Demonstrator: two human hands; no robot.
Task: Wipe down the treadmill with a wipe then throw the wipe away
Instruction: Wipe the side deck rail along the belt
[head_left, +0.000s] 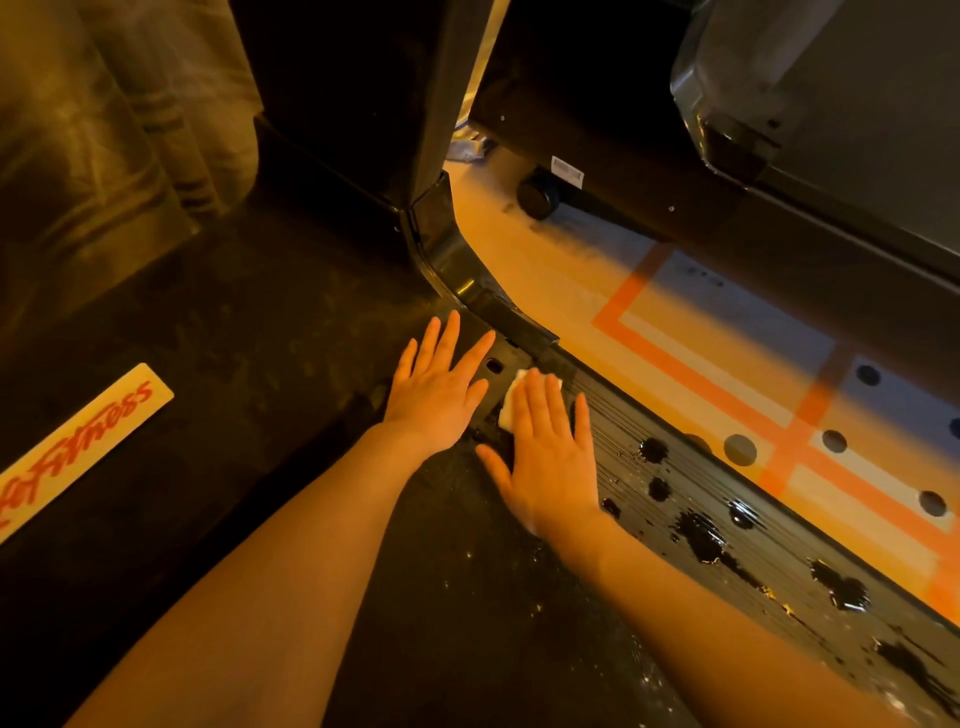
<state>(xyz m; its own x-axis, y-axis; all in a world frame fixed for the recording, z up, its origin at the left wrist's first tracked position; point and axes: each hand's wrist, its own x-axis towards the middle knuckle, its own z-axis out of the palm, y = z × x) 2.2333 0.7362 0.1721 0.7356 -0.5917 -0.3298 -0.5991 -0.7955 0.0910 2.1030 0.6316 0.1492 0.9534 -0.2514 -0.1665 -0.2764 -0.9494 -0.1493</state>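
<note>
The right hand (545, 457) presses flat, fingers straight, on the white wipe (511, 402) atop the treadmill's ribbed side rail (727, 525); the left hand (436, 387) rests flat, fingers spread, just beside it on the belt (260, 338); wet blotches behind the right hand suggest wiping is partway; disposal remains.

Treadmill deck (260, 332): dark belt surface, speckled with pale flecks. White label strip (78, 447) with red lettering lies flat on belt, well left of side rail. Ribbed side rail (727, 525) along right edge of belt; dark wet blotches (698, 535) scattered on it. White wipe (511, 402) flat at rail's far end, right hand (550, 457) pressed on it. Left hand (441, 384) flat on belt, just left of rail.
</note>
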